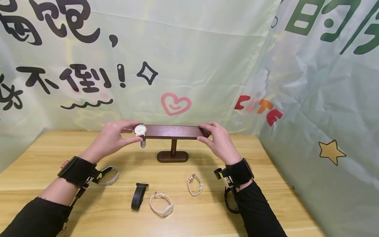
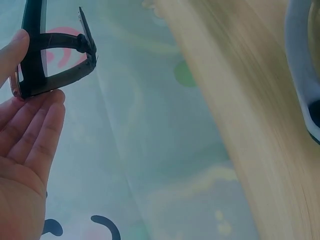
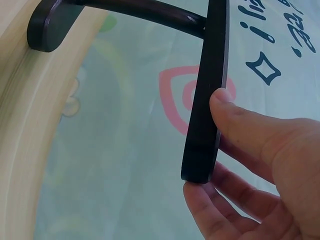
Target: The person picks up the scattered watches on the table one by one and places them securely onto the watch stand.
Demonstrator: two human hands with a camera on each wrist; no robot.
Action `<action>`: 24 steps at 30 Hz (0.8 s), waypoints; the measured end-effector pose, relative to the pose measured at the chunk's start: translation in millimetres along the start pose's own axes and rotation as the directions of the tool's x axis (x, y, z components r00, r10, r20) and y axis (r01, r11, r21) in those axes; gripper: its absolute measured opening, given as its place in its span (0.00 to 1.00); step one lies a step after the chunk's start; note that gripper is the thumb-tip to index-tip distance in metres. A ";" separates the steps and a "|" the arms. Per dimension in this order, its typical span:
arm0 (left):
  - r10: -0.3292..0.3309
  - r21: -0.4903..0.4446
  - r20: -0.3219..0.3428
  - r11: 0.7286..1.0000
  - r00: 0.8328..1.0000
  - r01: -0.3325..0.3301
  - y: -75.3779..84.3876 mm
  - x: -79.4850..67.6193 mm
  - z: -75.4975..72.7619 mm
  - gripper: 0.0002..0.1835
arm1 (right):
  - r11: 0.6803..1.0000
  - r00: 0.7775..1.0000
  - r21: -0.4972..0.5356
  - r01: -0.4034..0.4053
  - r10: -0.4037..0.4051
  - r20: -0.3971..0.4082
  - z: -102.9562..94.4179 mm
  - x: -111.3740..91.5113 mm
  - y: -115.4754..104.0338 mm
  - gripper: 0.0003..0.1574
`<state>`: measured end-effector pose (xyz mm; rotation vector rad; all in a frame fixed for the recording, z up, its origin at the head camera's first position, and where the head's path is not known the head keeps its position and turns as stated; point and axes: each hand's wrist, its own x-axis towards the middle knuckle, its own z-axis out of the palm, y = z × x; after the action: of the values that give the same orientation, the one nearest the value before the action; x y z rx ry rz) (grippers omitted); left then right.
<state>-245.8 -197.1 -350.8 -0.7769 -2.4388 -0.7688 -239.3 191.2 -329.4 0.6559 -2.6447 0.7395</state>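
The wooden table (image 1: 97,220) carries everything before me. Towards its far edge stands the dark brown display stand (image 1: 171,131), upright on a rounded foot with its flat bar running crosswise. Only one central post bears that bar, so I judge a push on either end could tip it. That is probably why my right hand (image 1: 219,143) grips the bar's right end, thumb and fingertips parted just by the wood between them. My left hand (image 1: 109,140) is at the opposite end, its thumb and forefinger pinching the watch (image 1: 140,130) from both sides, likely to keep its dial square to me. Other pieces lie nearer my body, within easy reach: a white watch (image 1: 168,210), a black-strapped piece (image 1: 138,197), a pale band (image 1: 115,178) beside my left wrist and a slim bracelet-like one (image 1: 201,187). (A dark loop (image 1: 226,199) by my right sleeve is half hidden; I cannot tell what it is.) The watch I pinch sits at the bar's left end, its dark strap looped round the wood. Its dial is round and whitish, its rim rosy gold; whether the buckle is fastened, I cannot tell.
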 end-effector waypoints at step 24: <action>0.054 0.027 0.085 0.998 0.995 -0.056 12.6 19.8 9.3 0.32 | 1.000 1.000 -0.022 0.007 -0.007 0.009 -0.7 2.7 1.5 0.31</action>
<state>-254.8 -175.3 -341.7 -0.8780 -2.4857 -0.6916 -242.3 191.8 -328.3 0.6641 -2.6530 0.7064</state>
